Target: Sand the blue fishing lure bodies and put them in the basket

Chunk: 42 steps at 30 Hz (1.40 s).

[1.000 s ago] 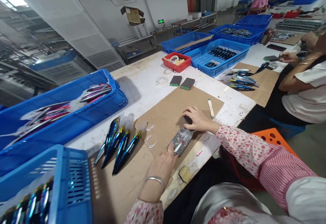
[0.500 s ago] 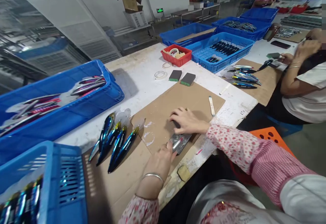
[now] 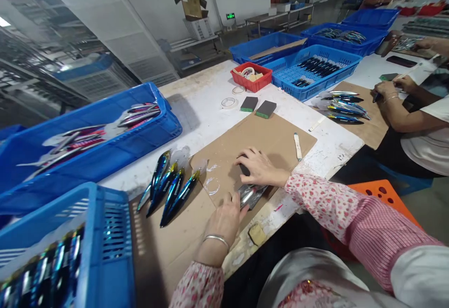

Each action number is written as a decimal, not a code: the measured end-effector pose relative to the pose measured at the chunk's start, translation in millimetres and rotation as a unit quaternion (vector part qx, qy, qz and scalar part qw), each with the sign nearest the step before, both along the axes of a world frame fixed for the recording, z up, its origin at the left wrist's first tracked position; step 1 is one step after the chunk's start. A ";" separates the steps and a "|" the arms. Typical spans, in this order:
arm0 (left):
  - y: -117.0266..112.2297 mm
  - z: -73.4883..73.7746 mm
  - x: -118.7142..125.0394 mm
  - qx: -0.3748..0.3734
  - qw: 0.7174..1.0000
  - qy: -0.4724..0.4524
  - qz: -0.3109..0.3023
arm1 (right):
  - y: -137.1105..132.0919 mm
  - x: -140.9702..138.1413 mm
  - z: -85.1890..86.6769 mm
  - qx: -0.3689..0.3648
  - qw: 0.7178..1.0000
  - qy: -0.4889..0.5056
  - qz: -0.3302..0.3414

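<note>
My left hand [image 3: 223, 219] has its fingers closed on one end of a silvery fishing lure [image 3: 246, 196], which lies on a dark grey pad [image 3: 258, 201] near the table's front edge. Just beyond it, my right hand [image 3: 260, 168] is wrapped around a dark sanding sponge [image 3: 244, 169] and partly covers the lure and pad. Whether the sponge touches the lure cannot be seen. Left of my hands, several blue-black fishing lures [image 3: 179, 197] with clear lips lie side by side on the brown cardboard [image 3: 280, 132].
Two sanding sponges [image 3: 265, 109], a tape roll [image 3: 229, 103] and a white-handled knife [image 3: 297, 146] lie beyond my hands. Blue crates [image 3: 108, 256] of lures stand at left and back, near a red bin [image 3: 261, 82]. At right, a co-worker's hands [image 3: 389, 88] work beside more lures.
My view has shifted slightly left, so the scene sits further right. My hands stay at the lure, with the left fingers slightly repositioned. The co-worker's hands have come together.
</note>
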<state>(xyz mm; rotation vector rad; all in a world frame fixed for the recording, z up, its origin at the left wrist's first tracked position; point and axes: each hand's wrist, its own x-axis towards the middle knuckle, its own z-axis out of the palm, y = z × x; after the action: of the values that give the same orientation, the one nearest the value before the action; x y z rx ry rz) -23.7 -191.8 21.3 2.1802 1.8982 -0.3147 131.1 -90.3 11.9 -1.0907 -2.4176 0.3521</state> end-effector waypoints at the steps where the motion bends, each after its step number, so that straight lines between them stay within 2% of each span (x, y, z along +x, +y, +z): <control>1: -2.2 -0.5 -3.6 0.015 0.999 -0.046 0.015 | -2.1 0.4 -1.1 0.005 1.000 0.014 -0.001; 3: -6.9 -2.6 -13.0 0.036 0.985 -0.160 0.046 | -5.2 5.0 -3.0 0.015 0.999 0.036 -0.001; 7: -14.8 -8.4 -30.5 0.017 0.928 -0.356 0.103 | -8.2 13.1 -5.2 0.031 0.998 0.058 -0.005; 10: -17.9 -11.0 -35.9 0.015 0.889 -0.434 0.147 | -9.8 13.1 -5.6 0.044 0.997 0.064 -0.006; 13: -17.0 -11.7 -36.9 0.001 0.873 -0.457 0.170 | -10.9 12.2 -5.6 0.055 0.996 0.067 -0.009; 16: -13.0 -10.3 -35.9 -0.013 0.880 -0.443 0.173 | -11.2 12.6 -5.8 0.057 0.996 0.070 -0.012; 21: -7.3 -3.8 -28.3 0.060 0.942 -0.297 0.143 | -12.3 12.9 -4.6 0.050 0.996 0.066 -0.017; 24: -8.2 -2.2 -23.7 0.090 0.960 -0.233 0.130 | -14.2 12.8 -2.8 0.056 0.996 0.069 -0.014; 29: -15.0 -3.1 -23.4 0.129 0.957 -0.217 0.144 | -15.8 13.2 -1.6 0.046 0.997 0.065 -0.013; 32: -18.6 -2.2 -22.4 0.146 0.964 -0.202 0.092 | -15.2 13.5 -2.5 0.047 0.997 0.065 -0.015; 37: -19.1 0.9 -17.1 0.109 0.961 -0.252 0.016 | -14.6 13.4 -4.3 0.057 0.996 0.069 -0.018; 40: -20.0 3.2 -17.1 0.105 0.950 -0.294 -0.020 | -14.4 13.2 -4.7 0.052 0.996 0.068 -0.017; 42: -22.1 4.9 -19.2 0.106 0.933 -0.343 -0.021 | -14.1 13.0 -5.1 0.048 0.996 0.069 -0.018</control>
<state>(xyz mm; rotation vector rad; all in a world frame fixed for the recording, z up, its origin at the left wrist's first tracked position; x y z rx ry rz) -42.9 -213.9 26.2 2.0622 1.5269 0.6038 144.0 -104.5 6.7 -1.0320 -2.2664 0.2870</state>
